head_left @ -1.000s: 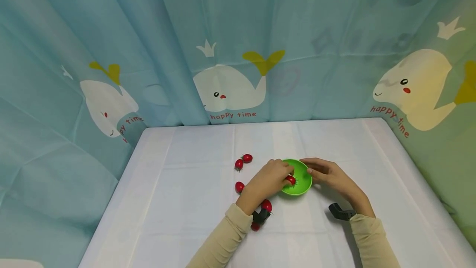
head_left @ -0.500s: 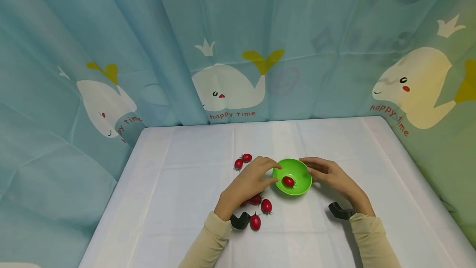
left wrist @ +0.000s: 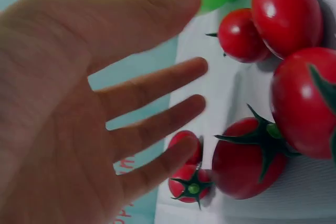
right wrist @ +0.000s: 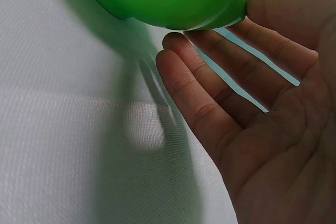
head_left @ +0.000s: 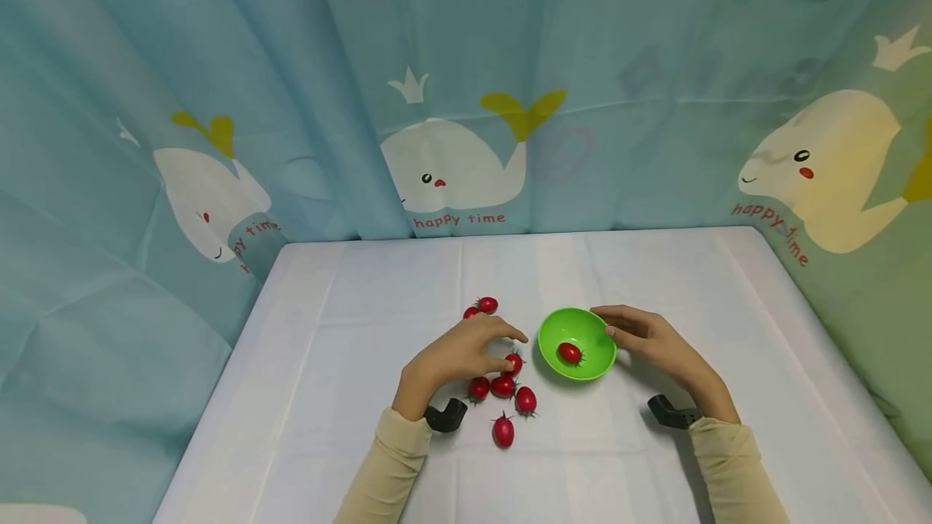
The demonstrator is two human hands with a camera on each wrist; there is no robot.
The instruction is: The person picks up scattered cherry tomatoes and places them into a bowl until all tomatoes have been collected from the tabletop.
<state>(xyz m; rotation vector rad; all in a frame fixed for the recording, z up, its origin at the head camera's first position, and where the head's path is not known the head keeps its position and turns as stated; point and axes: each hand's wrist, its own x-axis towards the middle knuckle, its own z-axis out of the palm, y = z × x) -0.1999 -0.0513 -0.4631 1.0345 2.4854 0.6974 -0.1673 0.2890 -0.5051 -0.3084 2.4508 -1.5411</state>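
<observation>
A green bowl (head_left: 593,366) stands on the table, holding one red cherry tomato (head_left: 569,353). At its right side, my right hand (head_left: 651,346) touches the outside of the wall with thumb and fingertips, fingers nearly straight. Left of the bowl, my left hand (head_left: 455,358) hovers with its thumb and fingers spread apart and nothing held. Its thumb tip overlaps a cherry tomato (head_left: 514,364) in the head view; contact cannot be told. More tomatoes lie near it, among them a tomato (left wrist: 249,158) with a green calyx in the left wrist view.
Two tomatoes lie farther back, one a tomato (head_left: 488,305) beside another partly covered by the left hand. A tomato (head_left: 503,432) lies nearest the front. A white cloth covers the table (head_left: 349,362). A blue whale-print curtain (head_left: 320,103) hangs behind and at the sides.
My left hand has let go of a tomato inside the bowl and drawn back leftward, over the loose tomatoes, fingers spreading. The right hand has stayed at the bowl.
</observation>
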